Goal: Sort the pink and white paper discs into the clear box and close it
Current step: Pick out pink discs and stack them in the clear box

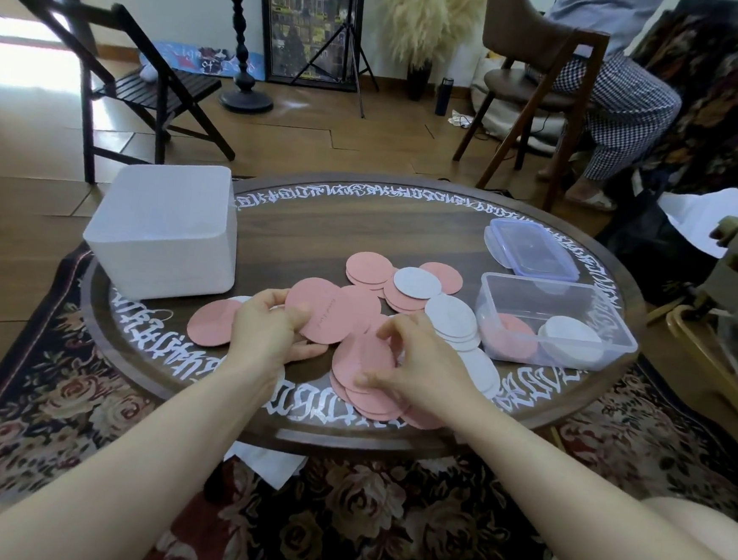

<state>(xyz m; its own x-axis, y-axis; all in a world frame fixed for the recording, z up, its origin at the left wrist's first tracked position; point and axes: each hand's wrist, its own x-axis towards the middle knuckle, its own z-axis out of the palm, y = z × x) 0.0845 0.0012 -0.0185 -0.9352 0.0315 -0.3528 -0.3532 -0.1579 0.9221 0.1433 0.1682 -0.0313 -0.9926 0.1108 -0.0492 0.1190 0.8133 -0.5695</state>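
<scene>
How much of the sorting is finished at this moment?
Early stage. The clear box holds one pink pile and one white pile. The left hand and right hand each grip pink discs. Many loose discs remain on the table; the lid lies off.

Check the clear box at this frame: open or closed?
Open. The clear box has no lid on; its lid lies flat on the table just behind it. Pink and white discs already sit inside.
</scene>
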